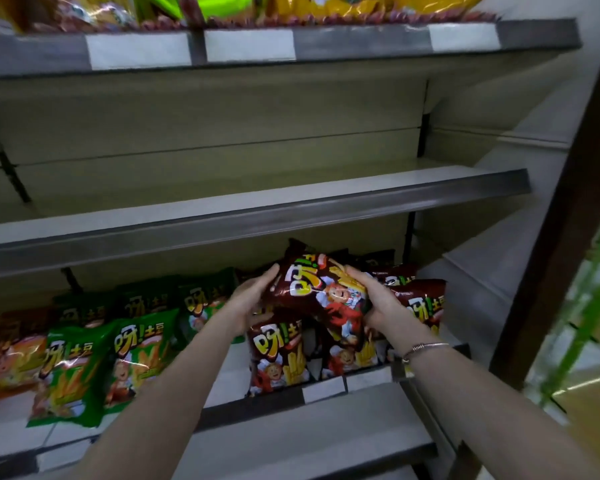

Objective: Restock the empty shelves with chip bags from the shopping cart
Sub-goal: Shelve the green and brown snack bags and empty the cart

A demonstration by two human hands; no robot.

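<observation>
I hold a dark brown chip bag (321, 292) tilted between both hands, just above the lower shelf (326, 389). My left hand (248, 299) grips its left edge, and my right hand (374, 299) grips its right side, fingers curled over the front. Below and behind it stand more brown bags (278, 355) on the shelf's right part. Green bags (73, 368) and an orange bag (11, 362) fill the left part. The shopping cart is out of view.
The middle shelf (257, 216) above my hands is bare. The top shelf (257, 43) carries yellow and green snack bags behind white price labels. A dark upright post (561, 237) bounds the unit on the right, and a green frame (589, 299) stands beyond it.
</observation>
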